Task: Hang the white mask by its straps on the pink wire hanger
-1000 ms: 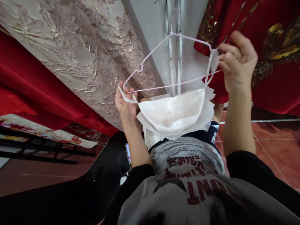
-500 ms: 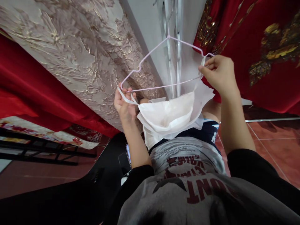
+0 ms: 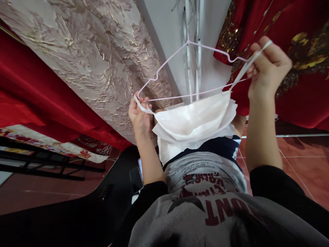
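A thin pale pink wire hanger (image 3: 169, 61) hangs in front of me with its hook up by a metal rail. A white garment (image 3: 195, 121) with narrow straps droops below its lower bar. My left hand (image 3: 138, 115) is closed on the left strap at the hanger's left shoulder. My right hand (image 3: 268, 65) is closed on the right strap (image 3: 244, 70), which runs taut from the garment up past the hanger's right shoulder.
A beige and gold embroidered fabric (image 3: 84, 58) hangs at the left over red cloth (image 3: 28, 99). A red garment with gold embroidery (image 3: 303, 51) hangs at the right. A black frame (image 3: 43, 164) stands at the lower left on red floor tiles (image 3: 295, 164).
My right hand has risen and moved right, pulling the right strap up and taut above the hanger's shoulder. The left hand has stayed on the left strap.
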Action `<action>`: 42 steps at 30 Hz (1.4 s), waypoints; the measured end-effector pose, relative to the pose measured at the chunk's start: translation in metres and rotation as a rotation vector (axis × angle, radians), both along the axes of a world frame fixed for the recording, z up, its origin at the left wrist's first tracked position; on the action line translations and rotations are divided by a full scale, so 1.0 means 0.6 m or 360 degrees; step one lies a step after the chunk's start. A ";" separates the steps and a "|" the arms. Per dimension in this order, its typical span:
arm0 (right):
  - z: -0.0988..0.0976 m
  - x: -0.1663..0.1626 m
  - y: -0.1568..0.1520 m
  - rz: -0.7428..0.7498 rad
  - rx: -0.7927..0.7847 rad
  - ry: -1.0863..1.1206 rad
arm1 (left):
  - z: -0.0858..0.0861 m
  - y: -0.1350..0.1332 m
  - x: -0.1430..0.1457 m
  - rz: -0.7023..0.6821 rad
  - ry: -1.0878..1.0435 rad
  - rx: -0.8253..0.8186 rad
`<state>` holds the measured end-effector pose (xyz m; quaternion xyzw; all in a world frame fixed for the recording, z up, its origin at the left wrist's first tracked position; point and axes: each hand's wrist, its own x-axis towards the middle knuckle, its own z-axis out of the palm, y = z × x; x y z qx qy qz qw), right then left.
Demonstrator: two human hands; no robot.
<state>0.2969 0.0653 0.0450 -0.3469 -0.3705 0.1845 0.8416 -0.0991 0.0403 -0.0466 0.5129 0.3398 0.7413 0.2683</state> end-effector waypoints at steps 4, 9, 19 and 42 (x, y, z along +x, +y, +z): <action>-0.036 0.043 -0.011 -0.0312 0.0196 -0.0086 | -0.002 0.004 0.000 -0.0099 -0.0146 0.0077; -0.057 -0.021 -0.083 -0.0024 0.0286 -0.0676 | -0.009 0.002 0.003 -0.0112 -0.0145 0.0101; -0.090 -0.091 -0.062 0.0250 -0.0101 -0.1840 | -0.018 0.000 -0.011 0.0049 0.0275 0.0156; -0.092 -0.087 -0.090 0.0393 -0.0085 -0.1853 | 0.154 0.013 0.039 -0.0060 0.0906 -0.0133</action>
